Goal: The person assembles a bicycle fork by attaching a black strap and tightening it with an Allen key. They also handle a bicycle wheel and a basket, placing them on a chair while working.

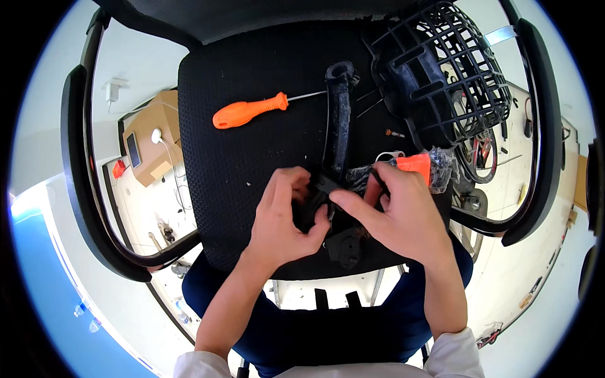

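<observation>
My left hand [285, 217] curls its fingers around a small black part [325, 184], dark against the seat, so its exact kind is hard to make out. My right hand [398, 211] presses its thumb on the same part from the other side, its index finger bent. Just beyond the hands lies a long black bracket arm [339, 123] with a ring-shaped end. Under the right hand sits a crumpled clear plastic bag [444, 170] with an orange label [414, 167]. A black angular block [345, 247] rests below the hands at the seat's front edge.
An orange-handled screwdriver [249, 112] lies on the black chair seat [252, 69], its tip by the bracket arm. A black grid basket [444, 72] stands at far right, a small screw [395, 133] near it. Chair armrests [75, 157] flank both sides; a cardboard box [154, 135] is on the floor.
</observation>
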`<state>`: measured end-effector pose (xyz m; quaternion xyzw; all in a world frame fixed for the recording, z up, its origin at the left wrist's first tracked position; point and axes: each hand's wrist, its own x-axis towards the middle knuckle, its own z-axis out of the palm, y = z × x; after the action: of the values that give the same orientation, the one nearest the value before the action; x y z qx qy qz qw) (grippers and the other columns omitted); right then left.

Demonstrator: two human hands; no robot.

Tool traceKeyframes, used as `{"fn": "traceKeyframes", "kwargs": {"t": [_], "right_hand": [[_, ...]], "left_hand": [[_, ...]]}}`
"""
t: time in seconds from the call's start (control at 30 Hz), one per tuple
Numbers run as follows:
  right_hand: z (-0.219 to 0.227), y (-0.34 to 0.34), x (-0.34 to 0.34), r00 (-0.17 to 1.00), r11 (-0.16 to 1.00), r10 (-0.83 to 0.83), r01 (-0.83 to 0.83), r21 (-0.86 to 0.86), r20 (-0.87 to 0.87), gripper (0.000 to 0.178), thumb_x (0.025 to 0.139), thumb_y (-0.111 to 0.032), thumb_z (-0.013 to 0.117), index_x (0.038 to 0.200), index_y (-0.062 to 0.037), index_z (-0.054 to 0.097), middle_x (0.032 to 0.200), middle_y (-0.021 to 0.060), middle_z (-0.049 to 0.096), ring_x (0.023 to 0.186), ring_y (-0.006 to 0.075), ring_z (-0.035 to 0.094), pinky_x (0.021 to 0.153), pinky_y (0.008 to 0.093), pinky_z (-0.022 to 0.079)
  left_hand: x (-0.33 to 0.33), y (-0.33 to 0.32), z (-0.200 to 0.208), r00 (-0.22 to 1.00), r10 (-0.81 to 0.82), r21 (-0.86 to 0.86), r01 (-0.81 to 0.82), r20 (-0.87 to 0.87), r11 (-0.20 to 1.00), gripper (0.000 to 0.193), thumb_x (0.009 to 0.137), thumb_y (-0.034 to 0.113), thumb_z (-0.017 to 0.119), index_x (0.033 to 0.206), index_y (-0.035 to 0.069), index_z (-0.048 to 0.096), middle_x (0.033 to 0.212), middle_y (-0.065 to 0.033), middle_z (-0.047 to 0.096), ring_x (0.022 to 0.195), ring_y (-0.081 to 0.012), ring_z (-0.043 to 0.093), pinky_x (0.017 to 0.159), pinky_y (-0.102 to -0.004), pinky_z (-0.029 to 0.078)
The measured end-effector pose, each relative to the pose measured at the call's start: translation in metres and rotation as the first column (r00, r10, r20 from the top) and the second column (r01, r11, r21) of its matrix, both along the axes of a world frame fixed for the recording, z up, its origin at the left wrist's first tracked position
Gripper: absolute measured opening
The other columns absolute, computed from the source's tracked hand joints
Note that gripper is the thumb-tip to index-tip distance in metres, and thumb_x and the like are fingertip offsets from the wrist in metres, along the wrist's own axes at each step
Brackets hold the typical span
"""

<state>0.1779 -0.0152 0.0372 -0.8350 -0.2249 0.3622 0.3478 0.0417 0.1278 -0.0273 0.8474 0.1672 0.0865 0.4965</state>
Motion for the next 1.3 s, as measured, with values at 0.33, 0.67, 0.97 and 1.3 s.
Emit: {"fn": "traceKeyframes", "kwargs": {"t": [0.33, 0.67, 0.97, 1.3], "right_hand": [[-0.01, -0.018, 0.002, 0.952, 0.984, 0.179, -0.177, -0.031, 0.25, 0.04, 0.072, -0.031, 0.082, 0.092, -0.0024, 0.061, 0.072, 0.0101, 0.064, 0.063, 0.0274, 0.063, 0.058, 0.0334, 0.047], [-0.017, 0.0, -0.012, 0.993, 0.982, 0.019, 0.004, 0.188, -0.119, 0.034, 0.078, -0.027, 0.079, 0.085, 0.0004, 0.059, 0.058, 0.0039, 0.056, 0.048, 0.0096, 0.052, 0.046, 0.0258, 0.039], [-0.043, 0.01, -0.026, 0.959, 0.953, -0.09, 0.162, 0.257, -0.27, 0.025, 0.078, -0.019, 0.071, 0.074, 0.0025, 0.06, 0.056, 0.0068, 0.054, 0.046, 0.0144, 0.047, 0.049, 0.0294, 0.038], [-0.013, 0.008, -0.023, 0.944, 0.945, 0.11, -0.002, 0.328, -0.312, 0.025, 0.08, -0.016, 0.068, 0.095, 0.0014, 0.058, 0.07, 0.005, 0.053, 0.063, 0.0155, 0.049, 0.059, 0.0296, 0.039]], "left_hand": [[-0.001, -0.012, 0.013, 0.948, 0.009, 0.153, 0.042, -0.319, 0.987, 0.015, 0.085, 0.006, 0.06, 0.091, -0.003, 0.051, 0.063, -0.0169, 0.059, 0.054, -0.0345, 0.062, 0.049, -0.0392, 0.048], [0.002, -0.019, 0.005, 0.979, 0.119, -0.13, -0.142, -0.168, 0.981, 0.015, 0.086, 0.009, 0.06, 0.091, -0.003, 0.054, 0.062, -0.0193, 0.06, 0.054, -0.0367, 0.063, 0.05, -0.0396, 0.048], [0.004, -0.018, 0.004, 0.953, 0.118, -0.075, -0.144, -0.28, 0.987, 0.015, 0.083, 0.006, 0.06, 0.09, -0.005, 0.054, 0.063, -0.0202, 0.062, 0.057, -0.039, 0.063, 0.052, -0.0426, 0.05], [-0.002, -0.004, -0.004, 0.986, -0.05, -0.245, 0.009, -0.16, 0.97, 0.025, 0.078, 0.001, 0.057, 0.103, -0.003, 0.056, 0.067, -0.0197, 0.062, 0.062, -0.0384, 0.065, 0.056, -0.0383, 0.052]]}}
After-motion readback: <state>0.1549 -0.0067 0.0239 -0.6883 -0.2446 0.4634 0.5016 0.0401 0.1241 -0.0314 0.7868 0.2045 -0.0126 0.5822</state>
